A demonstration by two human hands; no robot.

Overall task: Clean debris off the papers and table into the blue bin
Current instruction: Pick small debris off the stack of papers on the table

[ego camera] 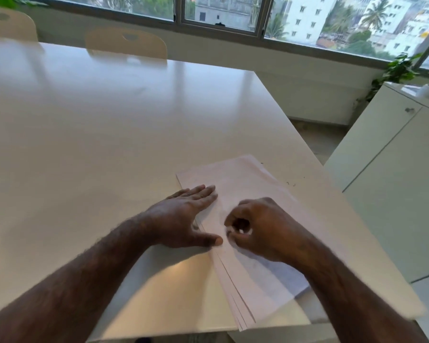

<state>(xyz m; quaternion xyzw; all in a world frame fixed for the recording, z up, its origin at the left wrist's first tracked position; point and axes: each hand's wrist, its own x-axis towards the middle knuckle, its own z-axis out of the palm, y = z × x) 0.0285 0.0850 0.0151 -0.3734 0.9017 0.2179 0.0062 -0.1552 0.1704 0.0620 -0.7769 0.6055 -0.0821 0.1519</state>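
Observation:
A stack of white papers lies near the right front corner of the white table. My left hand rests flat on the stack's left edge with fingers straight. My right hand sits on the papers with fingers curled; something small and white shows inside the curl, though what it is cannot be told. Small dark debris specks lie on the table just past the stack's right edge. No blue bin is in view.
Two pale chairs stand at the table's far side. A white cabinet stands close to the table's right edge, with a narrow strip of floor between. Plants sit by the window at the right.

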